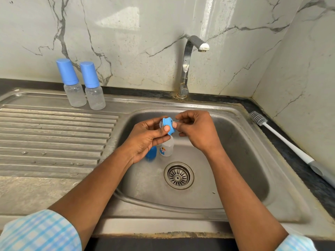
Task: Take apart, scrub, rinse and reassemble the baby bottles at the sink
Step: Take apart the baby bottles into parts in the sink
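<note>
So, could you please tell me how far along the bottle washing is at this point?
Early. Done: one bottle sits in the sink, its blue cap off beside it. In hand: the left hand grips the blue ring while the right hand pinches at its middle. Left: two capped bottles wait, the brush lies aside, and the tap runs no water.

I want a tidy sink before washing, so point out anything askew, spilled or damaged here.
Nothing looks spilled. The tap base is crusted with brownish deposit, the sink front rim is worn and flaking, and dark specks dot the drainboard. The bottle and cap in the basin are just dismantled parts.
</note>
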Demonstrator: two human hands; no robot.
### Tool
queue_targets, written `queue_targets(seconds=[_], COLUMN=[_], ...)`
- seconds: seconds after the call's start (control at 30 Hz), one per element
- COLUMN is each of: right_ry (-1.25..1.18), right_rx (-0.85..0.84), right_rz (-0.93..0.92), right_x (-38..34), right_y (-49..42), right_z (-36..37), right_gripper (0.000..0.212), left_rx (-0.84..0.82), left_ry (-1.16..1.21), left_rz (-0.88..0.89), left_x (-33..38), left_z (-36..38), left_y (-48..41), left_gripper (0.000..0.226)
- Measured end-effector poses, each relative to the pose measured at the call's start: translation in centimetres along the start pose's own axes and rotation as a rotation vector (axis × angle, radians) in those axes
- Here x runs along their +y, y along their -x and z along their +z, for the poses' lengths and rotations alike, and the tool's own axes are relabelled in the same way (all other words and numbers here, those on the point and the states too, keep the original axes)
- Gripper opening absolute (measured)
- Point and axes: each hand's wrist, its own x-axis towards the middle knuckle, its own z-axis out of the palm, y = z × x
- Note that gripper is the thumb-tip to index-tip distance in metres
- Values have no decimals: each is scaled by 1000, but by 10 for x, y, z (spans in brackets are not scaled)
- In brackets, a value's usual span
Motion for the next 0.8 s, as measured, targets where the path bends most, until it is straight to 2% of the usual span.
queue_targets(seconds=[0.2, 0.33, 0.4, 0.6, 0.73, 0.8], right_ry=[-170, -205, -208, 146, 426, 566], right_rx=[-201, -88, -11, 176, 78, -11], right_rz=[230, 227, 250, 237, 237, 268], right_x=[-4, 1, 5, 40, 67, 87], right_y=[4, 0, -4, -23, -38, -45], right_z=[-2, -8, -13, -17, -15, -14], right_gripper=[30, 29, 32, 55, 60, 56], left_rx=[63, 55, 54, 144, 121, 55], left_ry=[-137, -174, -195, -474, -705, -941], left_rz=[59, 71, 56, 133, 207, 262], left_x=[-6, -8, -10, -15, -22, -28], left_z=[0, 1, 1, -6, 4, 11], left_y=[-1, -3, -5, -18, -48, -67], left_gripper=[49, 62, 58, 37, 29, 27])
